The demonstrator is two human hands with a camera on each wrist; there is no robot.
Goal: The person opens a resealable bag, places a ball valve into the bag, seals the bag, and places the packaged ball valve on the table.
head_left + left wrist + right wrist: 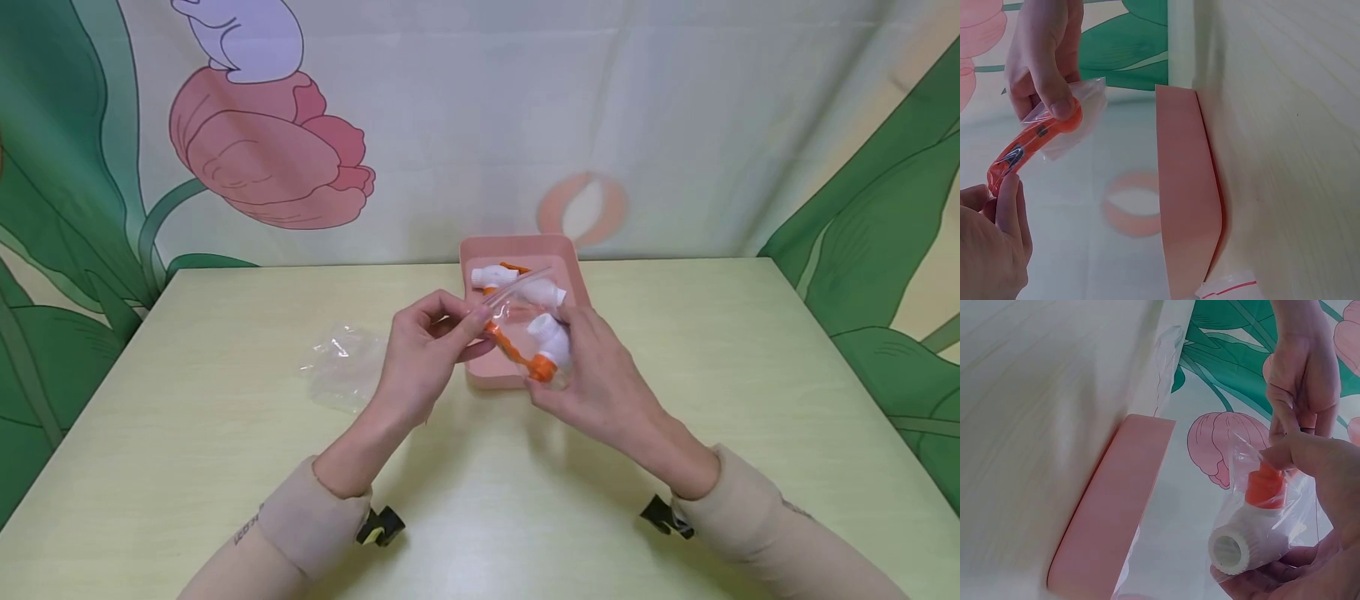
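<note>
Just above the tray, both hands hold a clear plastic bag point(1235, 487) with a white plastic valve point(553, 340) inside. The valve's long orange handle point(1029, 140) points toward my left hand point(427, 350), whose thumb and fingers pinch the bag near the handle's end. My right hand point(600, 375) grips the valve body through the plastic, its thumb by the orange cap point(1266, 484). An open, threaded round end point(1230, 551) of the valve shows in the right wrist view. Behind it, the pink tray point(517, 242) contains more white valves point(493, 277) with orange parts.
A crumpled clear bag point(341, 367) lies on the pale wooden table point(225, 433), left of the tray and partly behind the left forearm. The printed curtain point(465, 125) hangs along the table's far edge.
</note>
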